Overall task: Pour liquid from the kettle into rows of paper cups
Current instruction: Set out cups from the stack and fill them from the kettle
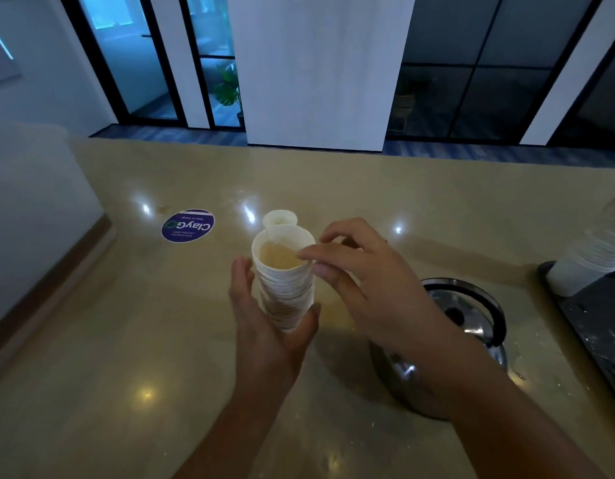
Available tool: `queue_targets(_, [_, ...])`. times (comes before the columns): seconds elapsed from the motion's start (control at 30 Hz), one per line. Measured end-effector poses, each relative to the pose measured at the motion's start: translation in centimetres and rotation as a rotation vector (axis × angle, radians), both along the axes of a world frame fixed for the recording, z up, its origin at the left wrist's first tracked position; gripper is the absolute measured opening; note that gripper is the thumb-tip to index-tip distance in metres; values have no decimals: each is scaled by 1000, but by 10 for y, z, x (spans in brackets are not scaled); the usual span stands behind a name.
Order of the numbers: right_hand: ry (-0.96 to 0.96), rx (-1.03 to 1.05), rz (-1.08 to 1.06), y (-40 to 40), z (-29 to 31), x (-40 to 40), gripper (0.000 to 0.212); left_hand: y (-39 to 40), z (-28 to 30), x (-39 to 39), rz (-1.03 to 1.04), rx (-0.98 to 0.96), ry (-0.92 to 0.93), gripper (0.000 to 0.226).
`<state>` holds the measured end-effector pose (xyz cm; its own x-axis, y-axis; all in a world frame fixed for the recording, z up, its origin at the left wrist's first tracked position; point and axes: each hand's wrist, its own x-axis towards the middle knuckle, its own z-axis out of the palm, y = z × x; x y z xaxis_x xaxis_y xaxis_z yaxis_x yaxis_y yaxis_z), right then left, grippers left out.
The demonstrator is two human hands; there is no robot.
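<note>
Separating one cup from the stack of paper cups (284, 286), pouring not yet begun.

Left hand (268, 326) grasps the stack low on its side, tilted mouth-up above the bench (126, 340), evidently to steady it while the right hand (361, 271) pinches the top rim to free a cup. A single cup (280, 218) stands on the bench just behind. Kettle (465, 326) sits at right, untouched, partly hidden by the right forearm; spout not discernible. Second cup stack (589, 254) is cut off at the frame edge. Whether the top cup holds liquid cannot be judged.
</note>
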<state>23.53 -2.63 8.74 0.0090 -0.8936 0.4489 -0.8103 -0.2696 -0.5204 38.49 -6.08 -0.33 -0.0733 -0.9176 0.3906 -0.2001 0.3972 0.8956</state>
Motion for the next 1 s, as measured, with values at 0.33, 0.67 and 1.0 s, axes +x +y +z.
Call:
queue_targets(0.33, [59,28,-7,-10,3,-7,22,-11,3,-1,-25,-16,-37,97])
queue_targets(0.67, [142,27,19,-11,4,-4,16,-15,-4,-3,-24,36,-88,111])
queue_targets(1.0, [115,-146,35,-14,5,-14,19,-15,-3,-3,-10,31,-178,110])
